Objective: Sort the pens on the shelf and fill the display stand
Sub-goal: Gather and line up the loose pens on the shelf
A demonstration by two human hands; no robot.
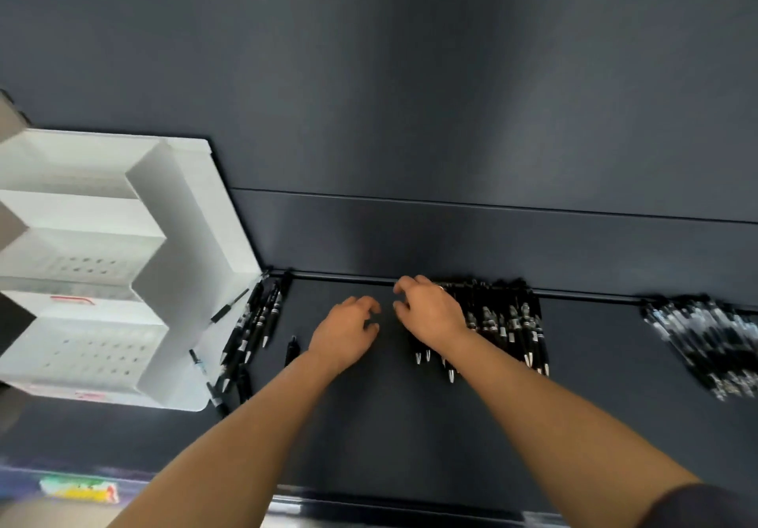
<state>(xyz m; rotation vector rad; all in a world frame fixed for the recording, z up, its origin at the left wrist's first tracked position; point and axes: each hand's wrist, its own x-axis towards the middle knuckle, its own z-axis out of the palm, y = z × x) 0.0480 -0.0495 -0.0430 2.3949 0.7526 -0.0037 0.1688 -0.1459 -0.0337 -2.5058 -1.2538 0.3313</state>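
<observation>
White display stand (184, 240) far left, loose pens (262, 318) right beside it. Further right of it: left hand (346, 332), loosely curled, empty; right hand (430, 314), empty too, over the pen pile (504, 322) edge, so nearer. Pens lie front-to-back.

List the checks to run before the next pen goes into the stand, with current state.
1. Left hand free: ok. Its fingers are loosely curled with nothing in them.
2. Right hand free: ok. It is over the left edge of the middle pen pile and grips no pen.
3. Display stand has room: ok. The visible tiers show no pens.
4. Pens sorted: not ok. Loose pens lie askew beside the stand, and a stray pen lies alone.
5. Pen type in the right pile: cannot tell, it is blurred.
</observation>
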